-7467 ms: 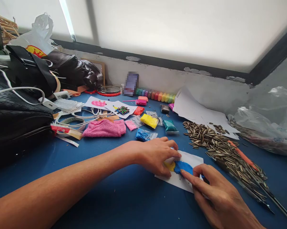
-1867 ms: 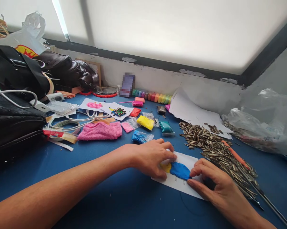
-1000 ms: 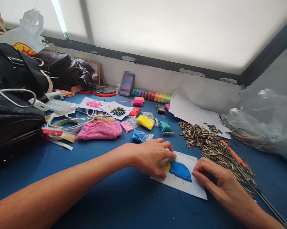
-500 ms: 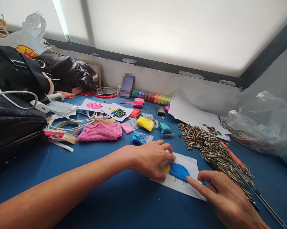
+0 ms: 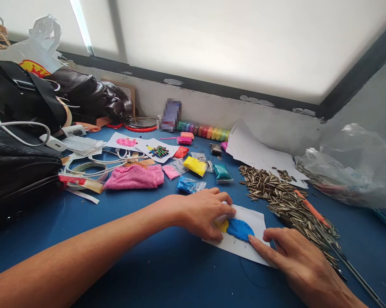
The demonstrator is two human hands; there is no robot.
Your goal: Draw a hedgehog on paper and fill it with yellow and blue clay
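Note:
A white sheet of paper (image 5: 257, 218) lies on the blue table, with a flattened patch of blue clay (image 5: 240, 229) and a smaller yellow clay patch (image 5: 224, 225) on it. Thin drawn legs show below the blue clay. My left hand (image 5: 209, 214) rests over the paper's left part, fingers spread and pressing it down, partly covering the yellow clay. My right hand (image 5: 297, 256) has its index finger stretched out, its tip touching the lower right edge of the blue clay. Its other fingers are bent, with nothing visible in them.
Sunflower seeds (image 5: 286, 196) lie heaped at right beside tweezers (image 5: 347, 256) and a plastic bag (image 5: 356, 171). Clay packets, including a yellow one (image 5: 195, 166) and a teal one (image 5: 223, 173), sit beyond my hands. A pink cloth (image 5: 134, 176), cables and black bags (image 5: 19, 171) occupy the left.
My right index fingertip has shifted very slightly left and up along the blue clay's edge. The left hand stays in place on the paper.

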